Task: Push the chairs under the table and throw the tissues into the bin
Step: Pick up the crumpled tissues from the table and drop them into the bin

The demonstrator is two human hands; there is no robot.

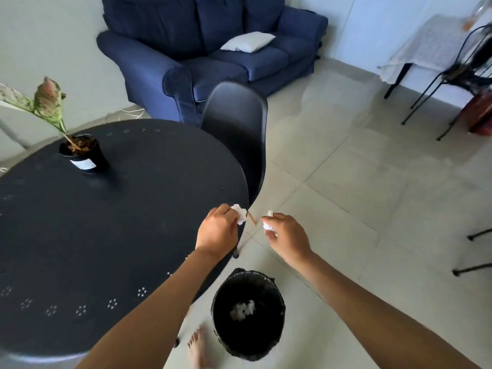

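My left hand (218, 230) is closed around a crumpled white tissue (240, 213) over the right edge of the round black table (119, 222). My right hand (287, 235) grips a second crumpled tissue (268, 225) just past that edge, above the floor. Below both hands a black bin (249, 314) stands on the floor with white tissue (242, 310) lying inside it. A black chair (239, 123) sits tucked against the table's far right side; its seat is hidden under the tabletop.
A potted plant (82, 153) stands on the table at the back left. Behind the chair is a blue sofa (213, 49) with a white cushion. A wire chair (458, 75) and a cloth-covered table stand at the far right. My bare foot (197, 347) is beside the bin.
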